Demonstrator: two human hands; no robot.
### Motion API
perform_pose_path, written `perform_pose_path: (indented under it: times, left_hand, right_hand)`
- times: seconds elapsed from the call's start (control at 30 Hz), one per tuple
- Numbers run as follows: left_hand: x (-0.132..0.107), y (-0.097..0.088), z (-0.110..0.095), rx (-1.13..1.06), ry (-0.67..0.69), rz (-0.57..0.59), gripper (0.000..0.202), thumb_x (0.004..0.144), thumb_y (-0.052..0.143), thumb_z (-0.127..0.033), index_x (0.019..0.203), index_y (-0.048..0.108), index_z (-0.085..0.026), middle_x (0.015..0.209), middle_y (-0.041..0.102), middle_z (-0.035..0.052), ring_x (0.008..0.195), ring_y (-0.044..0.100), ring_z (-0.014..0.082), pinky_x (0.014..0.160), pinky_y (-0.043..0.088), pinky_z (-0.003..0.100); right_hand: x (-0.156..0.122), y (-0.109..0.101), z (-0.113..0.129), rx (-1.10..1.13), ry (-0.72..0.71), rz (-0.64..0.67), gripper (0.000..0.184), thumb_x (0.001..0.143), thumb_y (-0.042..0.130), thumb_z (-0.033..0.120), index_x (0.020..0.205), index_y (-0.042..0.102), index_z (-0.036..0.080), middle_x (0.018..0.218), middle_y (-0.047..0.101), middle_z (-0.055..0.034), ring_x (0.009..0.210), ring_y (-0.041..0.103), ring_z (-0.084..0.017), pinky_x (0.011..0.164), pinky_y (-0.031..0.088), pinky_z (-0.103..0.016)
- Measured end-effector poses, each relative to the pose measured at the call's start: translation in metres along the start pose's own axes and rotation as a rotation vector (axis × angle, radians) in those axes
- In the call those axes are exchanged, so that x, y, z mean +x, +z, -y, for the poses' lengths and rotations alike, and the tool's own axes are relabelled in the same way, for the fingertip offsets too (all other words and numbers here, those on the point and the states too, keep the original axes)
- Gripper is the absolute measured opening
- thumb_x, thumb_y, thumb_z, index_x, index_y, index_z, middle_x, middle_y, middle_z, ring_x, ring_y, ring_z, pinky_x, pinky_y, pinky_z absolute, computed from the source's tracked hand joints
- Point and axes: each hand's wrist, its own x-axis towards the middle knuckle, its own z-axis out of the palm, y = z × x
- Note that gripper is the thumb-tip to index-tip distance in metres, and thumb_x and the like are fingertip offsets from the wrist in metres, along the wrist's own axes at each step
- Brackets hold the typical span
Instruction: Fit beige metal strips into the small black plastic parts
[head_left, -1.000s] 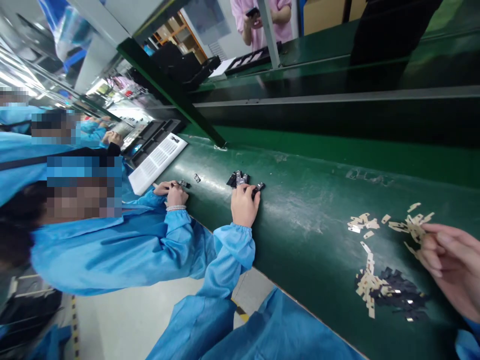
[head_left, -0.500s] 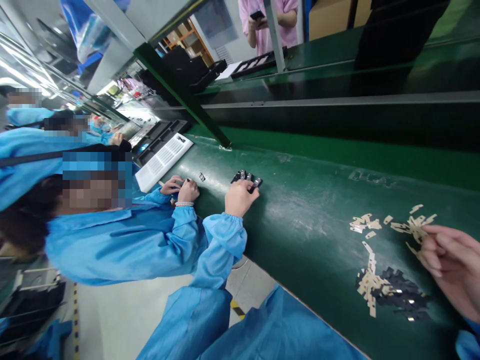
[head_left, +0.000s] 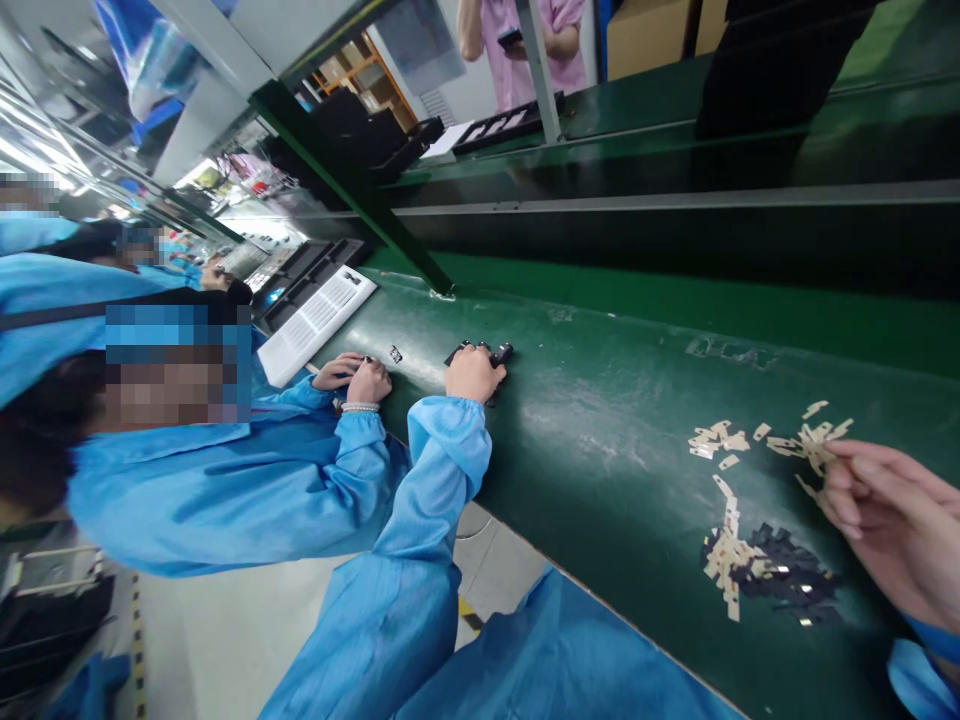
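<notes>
Since the frame one second earlier, our left hand (head_left: 471, 375) has slid farther across the green worktop (head_left: 600, 330) and now covers most of the small black parts (head_left: 501, 352), of which only a few show past the fingertips. Its grip is curled down over them; we cannot tell whether it clamps any. Our right hand (head_left: 892, 530) has drifted slightly leftward. It sits at the right edge, its grip drawn together, fingertips touching the near end of the scattered beige strips (head_left: 720, 438); whether a strip lies between them is hidden. Below these strips lies a mixed heap of dark and beige pieces (head_left: 772, 575). To the left, a co-worker's hands (head_left: 352, 375) rest on the worktop beside a lone black part (head_left: 394, 353), near a white tray (head_left: 319, 322).
</notes>
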Motion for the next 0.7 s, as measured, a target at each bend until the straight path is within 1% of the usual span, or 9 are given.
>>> perform_pose_path:
  times: [0.1,0.2,0.27,0.37,0.47,0.57,0.63,0.7]
  left_hand:
    - [-0.009,-0.011,0.008,-0.009,0.013,0.013,0.031,0.091,0.061,-0.042,0.112,0.074,-0.022,0.116,0.073,0.012,0.109,0.07,0.0302,0.09,0.055,0.038]
    - [-0.031,-0.015,0.018,0.0,-0.024,0.016,0.035,0.094,0.056,-0.049,0.111,0.073,-0.023,0.113,0.074,0.0129,0.103,0.072,0.0321,0.085,0.056,0.04]
    - [-0.047,-0.01,0.022,-0.001,-0.056,0.034,0.034,0.095,0.057,-0.049,0.11,0.072,-0.022,0.111,0.075,0.0129,0.102,0.072,0.0328,0.083,0.056,0.04]
    - [-0.061,0.002,0.021,-0.017,-0.024,0.043,0.037,0.092,0.063,-0.048,0.118,0.068,-0.022,0.121,0.072,0.0125,0.109,0.07,0.0325,0.085,0.056,0.039]
    - [-0.059,0.009,0.013,-0.015,0.042,0.016,0.037,0.095,0.061,-0.042,0.124,0.065,-0.019,0.124,0.07,0.0139,0.11,0.07,0.0314,0.089,0.056,0.039]
    - [-0.051,0.009,0.001,-0.022,0.125,0.022,0.03,0.096,0.059,-0.035,0.122,0.066,-0.02,0.121,0.069,0.0134,0.107,0.07,0.0305,0.09,0.055,0.038]
    - [-0.048,0.008,-0.013,-0.031,0.199,0.034,0.03,0.097,0.059,-0.035,0.121,0.066,-0.02,0.12,0.068,0.013,0.106,0.07,0.0299,0.091,0.054,0.037]
    - [-0.05,0.006,-0.031,-0.051,0.297,0.049,0.03,0.097,0.058,-0.035,0.121,0.066,-0.019,0.119,0.068,0.0128,0.105,0.07,0.029,0.093,0.053,0.037]
  right_hand:
    - [0.0,0.0,-0.001,0.005,0.021,-0.018,0.016,0.072,0.07,0.058,0.083,0.077,0.048,0.062,0.054,-0.007,0.051,0.043,-0.025,0.043,0.035,-0.048]
    - [0.0,-0.001,-0.005,0.024,0.039,-0.035,0.017,0.072,0.073,0.055,0.084,0.077,0.046,0.064,0.054,-0.0061,0.05,0.045,-0.024,0.045,0.034,-0.047]
    - [0.001,-0.002,-0.008,0.04,0.039,-0.04,0.017,0.072,0.075,0.053,0.085,0.078,0.043,0.065,0.054,-0.0057,0.051,0.045,-0.023,0.045,0.034,-0.046]
    - [0.001,-0.004,-0.01,0.07,0.05,-0.042,0.017,0.075,0.076,0.051,0.087,0.079,0.041,0.067,0.053,-0.0054,0.053,0.044,-0.022,0.045,0.034,-0.044]
    - [0.001,-0.003,-0.007,0.138,0.073,-0.053,0.019,0.073,0.081,0.045,0.088,0.08,0.034,0.066,0.054,-0.0046,0.054,0.044,-0.018,0.044,0.035,-0.038]
    - [-0.001,0.001,-0.003,0.225,0.082,-0.05,0.024,0.072,0.085,0.039,0.091,0.079,0.026,0.068,0.058,-0.0031,0.054,0.047,-0.014,0.045,0.036,-0.03]
    - [-0.002,0.005,-0.001,0.257,0.074,-0.038,0.023,0.075,0.084,0.037,0.093,0.079,0.024,0.068,0.059,-0.0018,0.053,0.048,-0.012,0.045,0.035,-0.028]
    - [-0.003,0.008,0.0,0.283,0.057,-0.025,0.021,0.078,0.082,0.035,0.094,0.079,0.023,0.069,0.06,-0.0012,0.052,0.048,-0.011,0.045,0.033,-0.026]
